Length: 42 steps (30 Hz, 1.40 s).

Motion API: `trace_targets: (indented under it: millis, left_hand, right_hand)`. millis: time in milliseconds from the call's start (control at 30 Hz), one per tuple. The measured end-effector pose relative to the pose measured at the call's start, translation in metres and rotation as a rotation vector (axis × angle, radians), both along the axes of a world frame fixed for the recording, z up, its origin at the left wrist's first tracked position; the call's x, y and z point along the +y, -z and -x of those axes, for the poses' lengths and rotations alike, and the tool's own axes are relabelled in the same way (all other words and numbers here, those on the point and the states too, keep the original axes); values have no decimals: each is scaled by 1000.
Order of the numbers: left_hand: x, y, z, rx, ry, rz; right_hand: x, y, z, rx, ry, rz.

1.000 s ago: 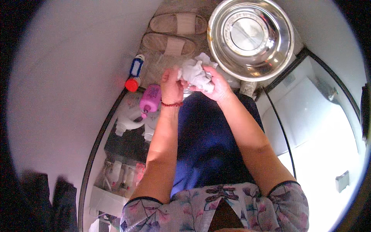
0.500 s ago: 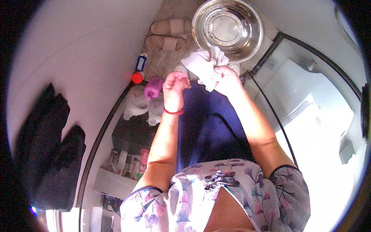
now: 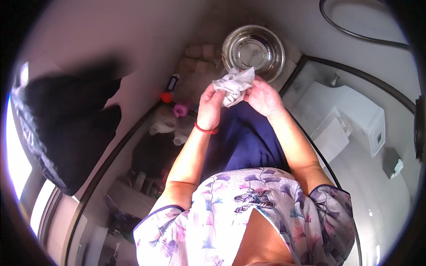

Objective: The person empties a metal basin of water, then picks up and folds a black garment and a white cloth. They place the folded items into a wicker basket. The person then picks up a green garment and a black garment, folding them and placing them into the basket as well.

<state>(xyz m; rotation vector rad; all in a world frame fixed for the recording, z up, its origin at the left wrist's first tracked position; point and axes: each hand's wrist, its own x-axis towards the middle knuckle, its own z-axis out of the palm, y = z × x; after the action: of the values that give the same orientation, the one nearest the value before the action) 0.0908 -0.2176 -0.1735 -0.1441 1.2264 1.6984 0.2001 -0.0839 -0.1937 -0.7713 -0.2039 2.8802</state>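
We are holding a crumpled white cloth (image 3: 234, 88) between our two hands.

Our left hand (image 3: 208, 110) is curling its fingers around the cloth's left edge with the thumb pressing on it, and our right hand (image 3: 266, 99) is pinching the opposite edge between thumb and fingers, so the cloth is bunching up between both sets of fingertips. Below the left fingers, a red bead bracelet (image 3: 206, 129) is circling the wrist. Just beyond the fingers, a shiny metal basin (image 3: 253, 52) is showing, the cloth overlapping its near rim in our view. Left of the left fingers, a pink bottle (image 3: 180, 110) and a blue bottle (image 3: 172, 82) with a red cap (image 3: 167, 97) are resting near each other. Below the fingers, dark blue trousers (image 3: 248, 137) are covering our legs.
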Motion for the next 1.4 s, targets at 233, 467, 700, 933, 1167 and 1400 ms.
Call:
trace_targets:
  millis: [233,467,700,933,1167,1400]
  left_hand:
    - [-13,-60,22,-346,52,-190]
    - [-23,-97,38,-302,15,-229]
    - [-33,-135,63,-141,-4,-408]
    - [-50,-167,78,58,118,-467]
    - [-58,-185,71,115,87,-474]
    - [-66,-201,40,142,-119,-360]
  right_hand:
    - [0,-81,26,-33,-172,-325]
    - [-20,-131,43,-155,-95,-561]
    - [-34,-165,56,-135,126,-520]
    - [-50,-199,70,-151,154,-518]
    - [-45,-200,69,-75,174,-551]
    - [-25,-197,62,-56,78,-575]
